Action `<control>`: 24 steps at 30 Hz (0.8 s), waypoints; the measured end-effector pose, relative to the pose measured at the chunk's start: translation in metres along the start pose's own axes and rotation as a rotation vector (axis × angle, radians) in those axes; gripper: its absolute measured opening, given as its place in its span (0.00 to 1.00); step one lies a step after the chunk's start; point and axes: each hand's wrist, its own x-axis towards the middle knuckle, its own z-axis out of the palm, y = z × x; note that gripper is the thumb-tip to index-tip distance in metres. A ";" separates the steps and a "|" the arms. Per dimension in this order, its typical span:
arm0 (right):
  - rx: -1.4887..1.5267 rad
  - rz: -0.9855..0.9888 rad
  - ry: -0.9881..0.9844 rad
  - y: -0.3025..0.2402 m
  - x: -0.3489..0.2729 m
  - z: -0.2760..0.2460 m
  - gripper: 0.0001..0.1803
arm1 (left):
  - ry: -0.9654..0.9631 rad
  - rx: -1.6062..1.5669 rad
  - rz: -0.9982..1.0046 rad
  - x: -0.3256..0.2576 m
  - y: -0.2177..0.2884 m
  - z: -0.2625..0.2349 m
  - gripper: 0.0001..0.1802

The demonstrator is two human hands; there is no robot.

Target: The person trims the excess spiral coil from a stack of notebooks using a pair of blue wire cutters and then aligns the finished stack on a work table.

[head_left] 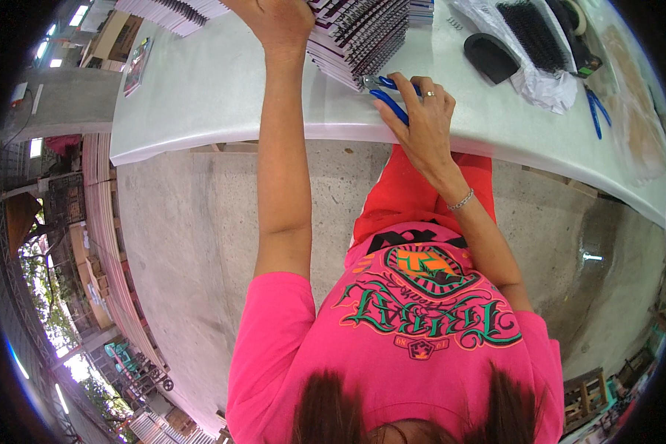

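Observation:
My right hand (423, 115) is closed on blue-handled wire cutters (389, 103). Their jaws touch or nearly touch the near end of a stack of spiral-bound notebooks (359, 44) with black coils. My left hand (280, 22) reaches to the stack's left side at the top of the picture. Its fingers lie beyond the upper edge, so what they hold or touch is hidden. The notebooks lean in an overlapping row on the white table (200, 103).
More spiral-bound notebooks (174, 13) lie at the far left, near a small colourful card or booklet (137, 66). To the right are a black rounded object (492, 58), a bundle of black coils (534, 33) on white wrapping, a second blue-handled tool (597, 112) and a clear plastic bag (640, 103).

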 end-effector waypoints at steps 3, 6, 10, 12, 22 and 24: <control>0.077 0.076 -0.092 -0.004 0.003 -0.008 0.23 | -0.011 0.014 0.009 0.001 0.000 0.000 0.32; 0.424 0.301 -0.396 -0.001 0.018 -0.020 0.22 | -0.023 0.006 0.017 0.000 -0.001 -0.002 0.32; 0.468 0.378 -0.588 0.001 0.042 -0.042 0.23 | 0.005 0.032 0.025 0.002 -0.004 -0.004 0.32; 0.211 0.127 -0.258 -0.001 0.018 -0.029 0.23 | 0.001 0.040 -0.001 0.000 0.000 0.000 0.33; 0.049 -0.007 0.024 -0.002 -0.006 0.003 0.25 | -0.004 0.106 0.049 0.005 0.003 -0.006 0.33; 0.037 -0.016 0.036 0.002 -0.006 0.005 0.25 | -0.009 0.111 0.065 0.002 0.001 -0.002 0.33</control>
